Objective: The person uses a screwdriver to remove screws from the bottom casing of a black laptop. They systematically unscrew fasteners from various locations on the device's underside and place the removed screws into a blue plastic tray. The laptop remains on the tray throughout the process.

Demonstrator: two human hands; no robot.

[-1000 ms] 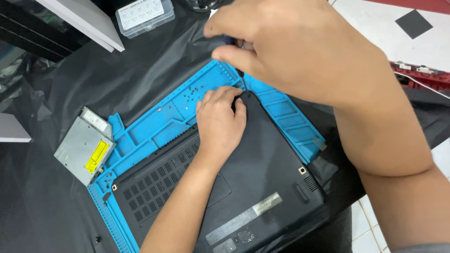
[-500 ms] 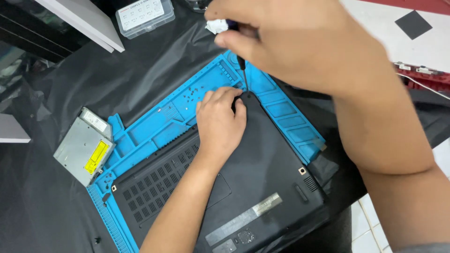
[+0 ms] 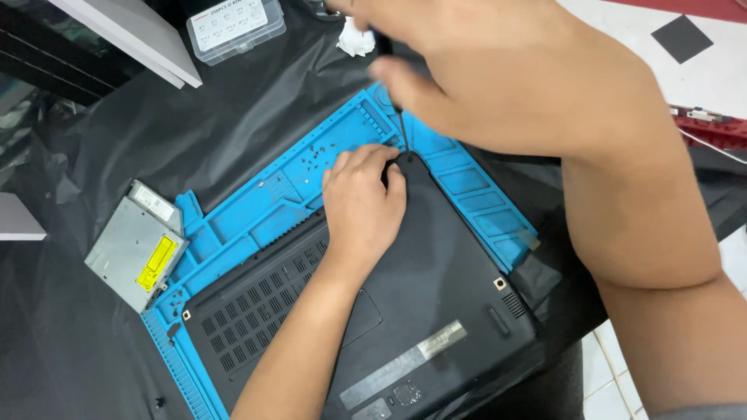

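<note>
Lying loose in the blue mat tray: screws (right hand grip clamped on screwdriver).

Hidden and cut-off parts around the laptop corner

The right hand covers the screwdriver's handle, and its grip is blurred; the tip's seat under the left hand's fingertips cannot be told. The laptop's near edge runs off the bottom. The small screws on the blue mat are too tiny to count.
</note>
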